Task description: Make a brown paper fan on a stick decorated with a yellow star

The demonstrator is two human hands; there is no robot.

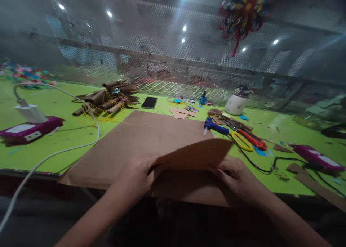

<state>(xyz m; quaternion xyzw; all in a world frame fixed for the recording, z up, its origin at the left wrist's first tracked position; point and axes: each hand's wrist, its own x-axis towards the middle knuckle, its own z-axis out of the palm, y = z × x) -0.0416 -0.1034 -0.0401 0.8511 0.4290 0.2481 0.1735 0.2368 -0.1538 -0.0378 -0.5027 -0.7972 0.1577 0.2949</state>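
Observation:
A large sheet of brown kraft paper lies on the green table, its near edge at the table's front. Over its right part a flap of brown paper is raised and curved toward me; I cannot tell whether it belongs to the same sheet. My left hand grips the flap's left end, with the fingertips hidden behind the paper. At the opposite end, my right hand pinches the flap between thumb and fingers.
Right of the paper lie a blue glue gun, yellow-handled scissors and orange-handled pliers. Behind stand rolled brown tubes, a phone and a white kettle. A white cable loops at left from a purple power strip.

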